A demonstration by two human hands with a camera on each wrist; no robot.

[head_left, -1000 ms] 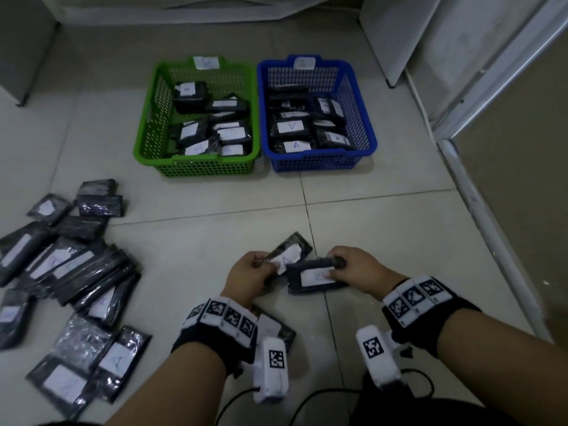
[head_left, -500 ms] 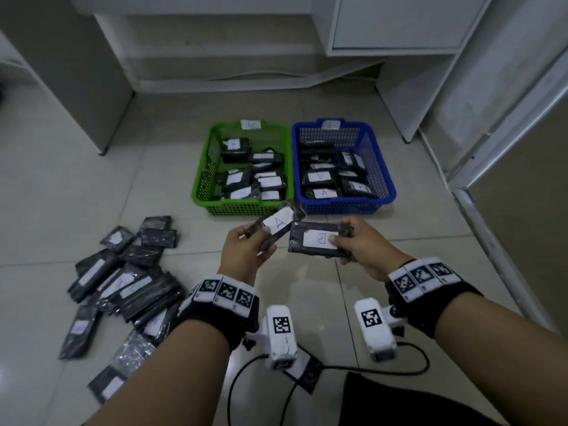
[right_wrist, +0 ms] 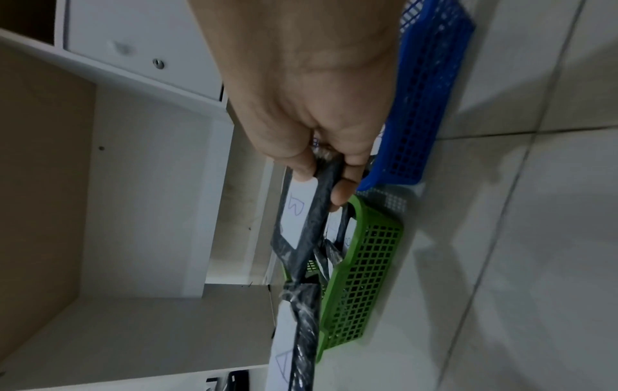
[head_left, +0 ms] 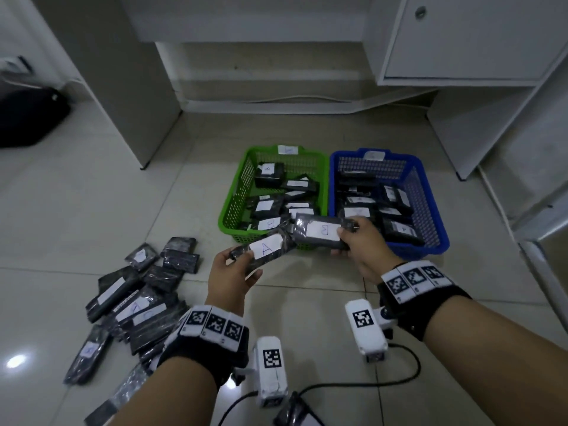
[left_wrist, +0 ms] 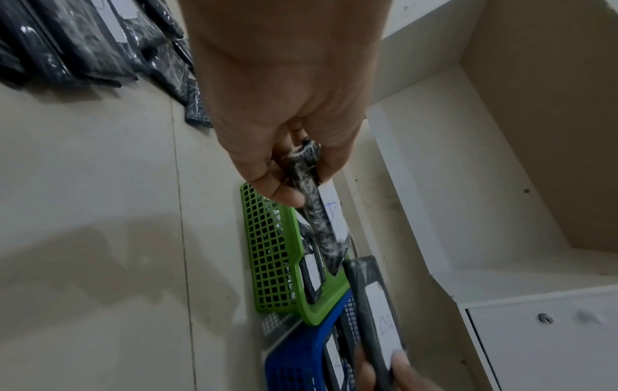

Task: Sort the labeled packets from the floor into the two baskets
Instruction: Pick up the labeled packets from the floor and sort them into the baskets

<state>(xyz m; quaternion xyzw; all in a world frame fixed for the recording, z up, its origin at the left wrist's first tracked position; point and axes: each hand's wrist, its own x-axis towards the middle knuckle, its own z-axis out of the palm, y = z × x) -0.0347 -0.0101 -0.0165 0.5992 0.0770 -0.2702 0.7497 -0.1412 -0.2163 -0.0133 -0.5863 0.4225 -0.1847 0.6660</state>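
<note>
Above floor, near basket fronts | left hand (head_left: pixel 229 273) pinching packet A (head_left: pixel 266 248) | right hand (head_left: pixel 362 241) gripping packet B (head_left: pixel 319 231) | green basket (head_left: pixel 229 222), blue basket (head_left: pixel 436 238) sitting just beyond both hands | loose packets (head_left: pixel 135 296) lying left of left hand

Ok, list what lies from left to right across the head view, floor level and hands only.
Black bag by the wall → pile of black plastic-wrapped packets → left hand with the A-labelled packet → green mesh plastic basket → right hand → blue mesh plastic basket.

Bare tiled floor (head_left: pixel 92 210) left of the green basket (head_left: pixel 229 210); packet pile (head_left: pixel 138 296) crowds near-left.
</note>
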